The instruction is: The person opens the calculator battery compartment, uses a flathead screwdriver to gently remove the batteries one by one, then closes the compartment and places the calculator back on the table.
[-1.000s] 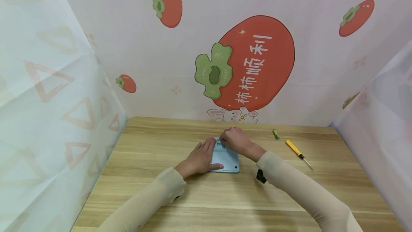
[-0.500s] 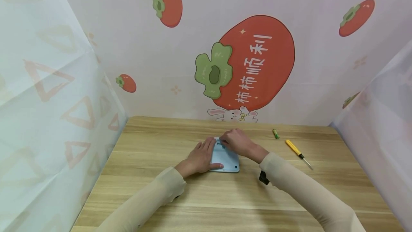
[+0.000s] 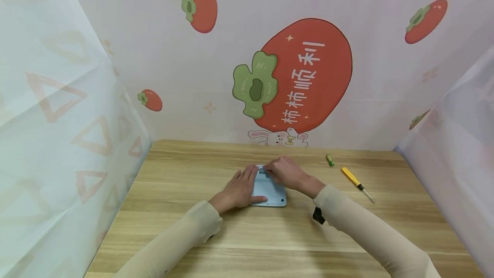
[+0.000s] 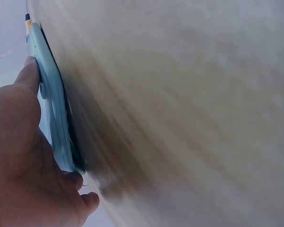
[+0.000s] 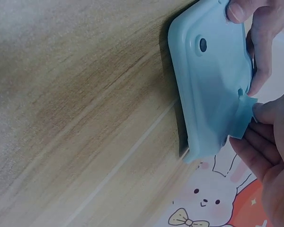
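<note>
A light-blue calculator (image 3: pixel 273 192) lies on the wooden table, its back facing up. My left hand (image 3: pixel 239 188) grips its left side, the thumb lying across the back near the close edge. At the far end of the case, my right hand (image 3: pixel 288 173) pinches a small light-blue battery cover (image 5: pixel 243 116) between thumb and fingers. In the right wrist view the cover stands tilted up at the battery opening; whether it is fully apart from the case I cannot tell. The fingers partly hide the opening in the head view.
To the right of the calculator lie a small green battery (image 3: pixel 329 160) and a yellow-handled screwdriver (image 3: pixel 352 177) on the table (image 3: pixel 185 226). A white printed sheet (image 3: pixel 185 67) rises behind the table's far edge, with more sheets on both sides.
My right hand has shifted slightly toward me and to the right at the far end of the calculator. My left hand and the calculator have stayed in place.
</note>
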